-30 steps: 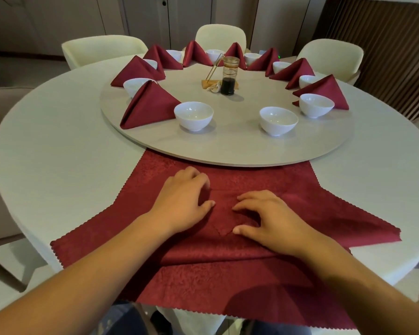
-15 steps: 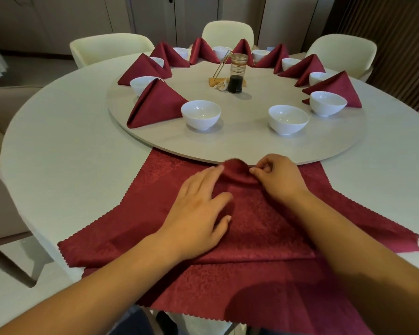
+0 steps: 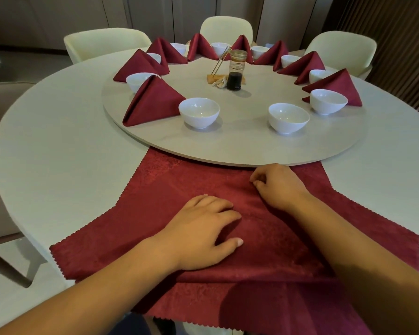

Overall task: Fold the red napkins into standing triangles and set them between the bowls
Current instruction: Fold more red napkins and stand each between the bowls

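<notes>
Head camera: red napkin (image 3: 179, 187) lying flat, tucked under near rim of turntable (image 3: 252, 143). Left hand (image 3: 203, 230) pressing cloth short of that rim, fingers slightly spread. Right hand (image 3: 279, 187) just beside rim, fingers curled, pinching napkin fold. Folded napkins (image 3: 153, 102) standing between bowls (image 3: 199, 112) on turntable.

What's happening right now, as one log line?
stage: folding | left hand: presses flat napkin | right hand: pinches its fold | spot between left front bowl and right front bowl: no triangle yet
</notes>
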{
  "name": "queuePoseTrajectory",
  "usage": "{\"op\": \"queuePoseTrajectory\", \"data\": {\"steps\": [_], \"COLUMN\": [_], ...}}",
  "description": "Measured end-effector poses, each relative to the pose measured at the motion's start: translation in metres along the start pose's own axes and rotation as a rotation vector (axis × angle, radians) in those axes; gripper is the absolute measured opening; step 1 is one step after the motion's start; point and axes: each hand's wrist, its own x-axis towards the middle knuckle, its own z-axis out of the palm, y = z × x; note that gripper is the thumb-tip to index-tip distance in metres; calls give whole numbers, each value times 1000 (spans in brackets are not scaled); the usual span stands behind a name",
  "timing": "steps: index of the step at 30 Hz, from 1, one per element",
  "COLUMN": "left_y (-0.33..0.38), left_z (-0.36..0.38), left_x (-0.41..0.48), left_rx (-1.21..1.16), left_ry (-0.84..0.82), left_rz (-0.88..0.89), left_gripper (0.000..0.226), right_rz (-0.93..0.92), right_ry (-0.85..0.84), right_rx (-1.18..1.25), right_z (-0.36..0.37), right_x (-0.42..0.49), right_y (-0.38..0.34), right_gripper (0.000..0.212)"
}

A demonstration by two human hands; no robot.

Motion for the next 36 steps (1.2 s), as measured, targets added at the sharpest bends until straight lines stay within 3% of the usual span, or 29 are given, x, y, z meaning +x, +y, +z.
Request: {"op": "queuePoseTrajectory", "data": {"steps": [6,9,12,15,19,24,28,33,36], "left_y": [2,-2,-15,-25,-15,1,0,-5,-6], "left_z": [-7,-7,-9,-14,-18,-14,-8,-2,2], "left_x": [8,14,32,50,49,18,-3,-15,-14], "left_rx": [21,17,37,43,69,-69,-195,-93,-19], "left_ry": [-45,-88,-165,-150,45,148,121,61,121], "left_rz": [-55,-92,-151,-179,-123,-116,-68,38,62], "left_gripper": [65,69,76,73,45,33,26,46,37], "right_rz": [-39,-91,-149,-158,-158,-177,-215,-299,-415], "right_ry": [31,128,192,97,-55,-235,-179,59,90], "right_rx": [-64,-158,-94,-32,-144,-111,-26,15,-23], "right_z": [-1,-3,-6,-7,0,11,10,4,8], "right_x": [2,-5,-20,-40,-67,-60,-45,-66,-100], "right_y": [-1,-6,-14,-22,-21,-7,-1,4,8], "right_gripper": [23,25,25,30,47,60,54,43,45]}}
